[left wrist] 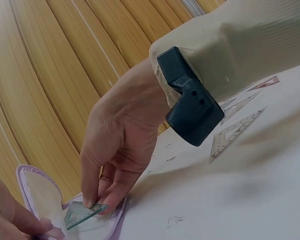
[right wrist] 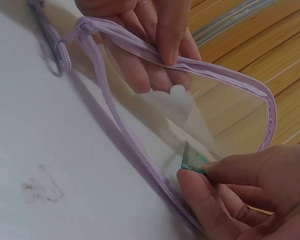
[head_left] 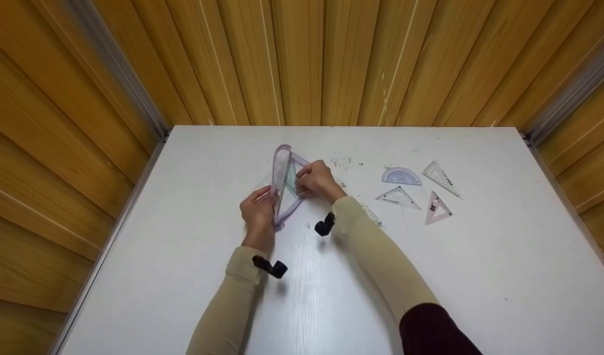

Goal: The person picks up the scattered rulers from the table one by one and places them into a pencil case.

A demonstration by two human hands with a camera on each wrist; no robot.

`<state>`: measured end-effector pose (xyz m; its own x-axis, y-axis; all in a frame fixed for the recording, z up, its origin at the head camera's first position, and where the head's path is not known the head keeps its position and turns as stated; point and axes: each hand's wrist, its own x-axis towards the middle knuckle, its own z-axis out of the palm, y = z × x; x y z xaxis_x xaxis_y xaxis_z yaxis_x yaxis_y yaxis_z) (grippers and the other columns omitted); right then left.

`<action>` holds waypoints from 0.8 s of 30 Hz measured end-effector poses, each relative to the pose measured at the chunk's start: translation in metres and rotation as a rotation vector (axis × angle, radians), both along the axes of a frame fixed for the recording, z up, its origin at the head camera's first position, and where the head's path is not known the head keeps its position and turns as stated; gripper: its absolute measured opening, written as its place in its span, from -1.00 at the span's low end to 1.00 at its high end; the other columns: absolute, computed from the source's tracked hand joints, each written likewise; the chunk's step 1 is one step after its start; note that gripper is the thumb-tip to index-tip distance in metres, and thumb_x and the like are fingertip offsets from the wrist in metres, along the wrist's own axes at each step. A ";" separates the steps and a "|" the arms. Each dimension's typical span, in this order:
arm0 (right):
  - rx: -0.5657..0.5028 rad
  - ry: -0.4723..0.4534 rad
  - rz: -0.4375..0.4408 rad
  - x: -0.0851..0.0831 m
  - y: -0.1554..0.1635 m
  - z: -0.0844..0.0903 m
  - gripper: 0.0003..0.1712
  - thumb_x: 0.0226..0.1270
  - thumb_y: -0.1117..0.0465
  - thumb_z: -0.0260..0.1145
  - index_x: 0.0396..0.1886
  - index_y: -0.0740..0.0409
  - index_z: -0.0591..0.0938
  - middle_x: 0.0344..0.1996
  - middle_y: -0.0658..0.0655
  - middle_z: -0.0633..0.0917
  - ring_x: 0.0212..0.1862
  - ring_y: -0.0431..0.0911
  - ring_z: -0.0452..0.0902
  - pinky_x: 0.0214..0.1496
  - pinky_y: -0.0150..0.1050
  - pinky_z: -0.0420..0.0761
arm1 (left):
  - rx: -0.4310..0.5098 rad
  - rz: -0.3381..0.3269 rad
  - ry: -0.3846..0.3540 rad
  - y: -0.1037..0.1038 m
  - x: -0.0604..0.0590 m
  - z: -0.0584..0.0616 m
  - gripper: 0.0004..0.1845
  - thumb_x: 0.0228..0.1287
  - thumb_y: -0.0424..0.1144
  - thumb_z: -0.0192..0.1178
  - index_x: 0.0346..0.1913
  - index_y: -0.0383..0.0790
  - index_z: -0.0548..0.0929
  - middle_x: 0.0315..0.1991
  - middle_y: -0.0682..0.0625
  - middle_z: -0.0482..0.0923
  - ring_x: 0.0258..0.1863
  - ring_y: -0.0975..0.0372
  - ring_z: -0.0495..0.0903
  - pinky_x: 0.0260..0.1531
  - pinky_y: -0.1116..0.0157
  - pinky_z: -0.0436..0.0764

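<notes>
A person's left hand (head_left: 257, 209) pinches the pouch (head_left: 281, 170) by its rim, seemingly to hold the mouth wide, while the right hand (head_left: 317, 180) grips a green set square (left wrist: 79, 214) between thumb and fingers (right wrist: 202, 197) there, other set squares (head_left: 434, 202) lying right of those fingers.

Two hands (head_left: 258, 212), one pouch (head_left: 281, 165), five set squares (right wrist: 192, 159), one protractor (head_left: 401, 173), two wrist cameras (head_left: 271, 266)
</notes>
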<state>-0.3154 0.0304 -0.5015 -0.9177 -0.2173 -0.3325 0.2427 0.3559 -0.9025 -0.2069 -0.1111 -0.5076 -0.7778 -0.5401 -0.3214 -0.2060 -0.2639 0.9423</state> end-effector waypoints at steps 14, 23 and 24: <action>0.102 0.008 -0.033 0.002 -0.008 0.000 -0.77 0.21 0.45 0.47 -0.11 0.33 0.75 -0.44 0.24 0.77 -0.48 -0.03 0.72 -0.39 -0.20 0.73 | 0.001 -0.018 0.006 -0.001 -0.001 -0.001 -0.72 0.26 -0.51 0.28 0.00 -0.31 0.77 -0.09 -0.21 0.76 -0.18 0.11 0.71 -0.25 0.29 0.63; 0.097 0.023 -0.030 0.002 -0.008 -0.002 -0.79 0.22 0.45 0.47 -0.13 0.34 0.75 -0.46 0.26 0.76 -0.49 -0.03 0.73 -0.40 -0.18 0.73 | -0.042 0.001 0.028 -0.001 -0.003 -0.002 -0.76 0.21 -0.52 0.28 -0.06 -0.35 0.78 -0.18 -0.21 0.79 -0.28 0.13 0.74 -0.32 0.31 0.65; 0.093 0.026 -0.029 0.003 -0.008 -0.002 -0.79 0.22 0.45 0.46 -0.13 0.35 0.75 -0.47 0.26 0.76 -0.49 -0.02 0.73 -0.40 -0.18 0.73 | -0.048 0.003 0.032 -0.001 -0.004 -0.001 -0.76 0.22 -0.52 0.28 -0.07 -0.36 0.78 -0.18 -0.21 0.79 -0.29 0.13 0.74 -0.33 0.31 0.64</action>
<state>-0.3129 0.0226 -0.5040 -0.9317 -0.1593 -0.3264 0.2316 0.4315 -0.8719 -0.2106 -0.1121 -0.5090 -0.7858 -0.5562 -0.2704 -0.1752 -0.2191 0.9598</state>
